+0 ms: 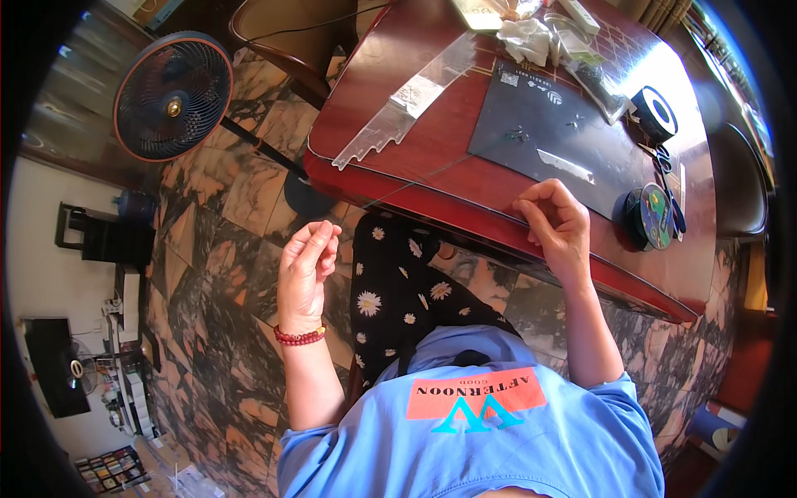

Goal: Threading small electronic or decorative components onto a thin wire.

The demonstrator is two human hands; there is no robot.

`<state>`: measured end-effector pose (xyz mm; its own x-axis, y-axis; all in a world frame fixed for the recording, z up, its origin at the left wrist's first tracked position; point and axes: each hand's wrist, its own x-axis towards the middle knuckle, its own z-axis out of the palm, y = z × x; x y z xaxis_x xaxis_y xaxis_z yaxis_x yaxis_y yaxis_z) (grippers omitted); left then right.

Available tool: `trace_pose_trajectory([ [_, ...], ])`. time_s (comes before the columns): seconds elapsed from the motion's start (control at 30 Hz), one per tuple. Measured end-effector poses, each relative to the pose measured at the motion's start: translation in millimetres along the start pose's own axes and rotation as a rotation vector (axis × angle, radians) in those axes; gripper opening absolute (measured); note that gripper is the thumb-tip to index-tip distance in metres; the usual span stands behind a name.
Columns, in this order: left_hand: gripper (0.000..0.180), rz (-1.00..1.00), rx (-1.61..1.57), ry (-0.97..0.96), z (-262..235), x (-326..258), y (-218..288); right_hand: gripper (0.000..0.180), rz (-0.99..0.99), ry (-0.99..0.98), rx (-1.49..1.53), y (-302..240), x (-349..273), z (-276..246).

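My left hand (309,270), a red bead bracelet on its wrist, is raised left of my lap, thumb and fingers pinched together. My right hand (558,228) is held at the table's front edge, fingers curled and thumb against them. Anything in either pinch is too fine to make out. A thin dark strand (423,177) slants across the table edge between my hands, toward a black mat (540,108). On the mat lie small dark pieces (517,134) and a narrow clear strip (566,166). A round spool with a colourful label (654,216) stands right of my right hand.
Scissors (663,159) and a black tape roll (655,113) lie on the red table (353,108) at right. Clear plastic packaging (407,100) stretches across its left part. Bags and crumpled tissue (527,41) sit at the back. A standing fan (173,97) is at far left.
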<state>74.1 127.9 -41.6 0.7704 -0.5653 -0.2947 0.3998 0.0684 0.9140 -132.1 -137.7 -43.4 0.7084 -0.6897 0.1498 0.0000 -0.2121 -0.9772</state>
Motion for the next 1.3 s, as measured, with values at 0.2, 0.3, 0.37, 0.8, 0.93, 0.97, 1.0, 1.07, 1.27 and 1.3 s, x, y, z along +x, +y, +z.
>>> trace_pose_trajectory([
  [0.2,0.017,0.005,-0.028,0.011,0,0,-2,0.004,0.001,-0.004,0.003,1,0,-1],
  [0.3,0.015,0.018,-0.046,0.005,-1,0,-3,0.004,0.012,-0.006,0.011,0,0,-1],
  [0.37,0.015,0.021,-0.059,0.008,0,1,-4,0.005,0.014,-0.004,0.013,-1,0,0],
  [0.8,0.015,0.051,-0.137,0.004,1,1,-8,0.005,-0.01,-0.007,-0.006,2,0,0],
  [0.93,0.016,0.057,-0.143,-0.016,0,1,-10,0.005,-0.008,-0.008,-0.014,0,0,0],
  [0.97,0.016,0.057,-0.165,-0.029,1,1,-10,0.005,-0.01,-0.007,-0.007,0,0,0],
  [1.0,0.017,0.058,-0.188,-0.042,2,1,-10,0.005,-0.012,-0.005,-0.001,0,0,0],
  [1.07,0.017,0.06,-0.222,-0.055,4,2,-10,0.005,-0.016,-0.001,-0.008,1,0,0],
  [1.27,0.015,0.077,-0.389,-0.112,2,8,-19,0.005,-0.018,0.004,-0.026,1,0,1],
  [1.3,0.014,0.08,-0.449,-0.124,1,9,-20,0.005,-0.015,0.006,-0.031,1,0,1],
])
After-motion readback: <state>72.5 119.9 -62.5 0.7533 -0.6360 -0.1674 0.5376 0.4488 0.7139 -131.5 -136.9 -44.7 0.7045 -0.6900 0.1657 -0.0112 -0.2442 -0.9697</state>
